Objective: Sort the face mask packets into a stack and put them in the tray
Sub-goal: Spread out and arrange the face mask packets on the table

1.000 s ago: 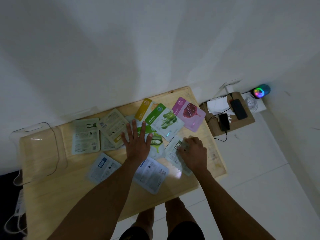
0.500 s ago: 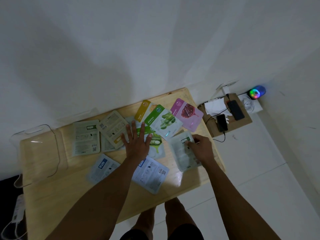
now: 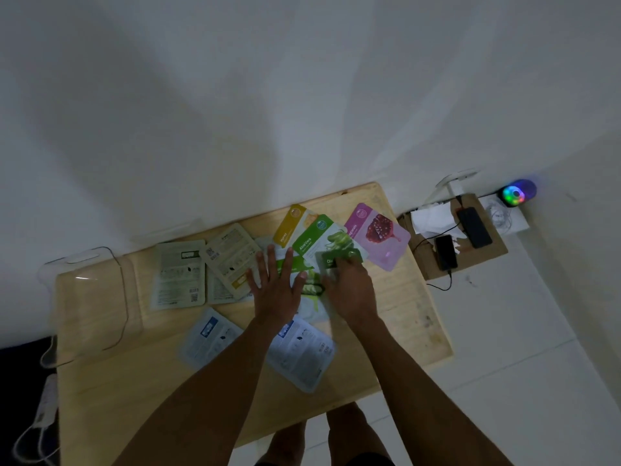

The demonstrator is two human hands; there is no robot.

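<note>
Several face mask packets lie spread on a wooden table (image 3: 403, 317). My left hand (image 3: 275, 287) rests flat, fingers spread, on a green-and-white packet (image 3: 311, 287) in the middle. My right hand (image 3: 349, 287) grips a dark green packet (image 3: 341, 258), held face up over the aloe vera packet (image 3: 319, 237). A yellow honey packet (image 3: 290, 223) and a purple pomegranate packet (image 3: 379, 235) lie at the back. Grey packets (image 3: 178, 274) lie face down at the left, blue-white ones (image 3: 302, 354) near me. A clear plastic tray (image 3: 87, 297) sits at the table's left end.
A low cardboard stand (image 3: 497, 253) to the right of the table carries two phones (image 3: 445, 252), cables and paper. A glowing coloured speaker (image 3: 515, 193) sits by the wall. White wall behind, white floor to the right. My legs show under the table's near edge.
My right hand picked a packet up from the table's right side, turned it over and carried it left, towards the middle. My left hand stayed flat in place.
</note>
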